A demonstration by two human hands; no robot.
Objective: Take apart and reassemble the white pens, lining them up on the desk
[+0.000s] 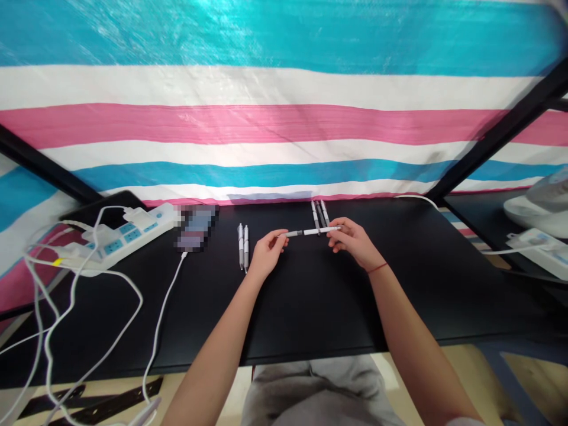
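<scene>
Above the black table, my left hand [268,253] pinches the grey end of a white and grey pen piece [293,234]. Level with it on the right, my right hand [352,239] holds a white pen piece [317,231] between thumb and fingers. The two pieces lie in one line, end to end; whether they touch is too small to tell. Two white and grey pens [244,247] lie side by side on the table, left of my left hand. Several more pens [320,213] lie behind the held pieces, near the table's back edge.
On the black table [306,313], a phone [195,228] with a white cable lies at the left. A white power strip [128,236] with tangled cables [73,284] fills the far left. Striped sheeting [275,127] hangs behind. Another power strip [544,248] is at the far right.
</scene>
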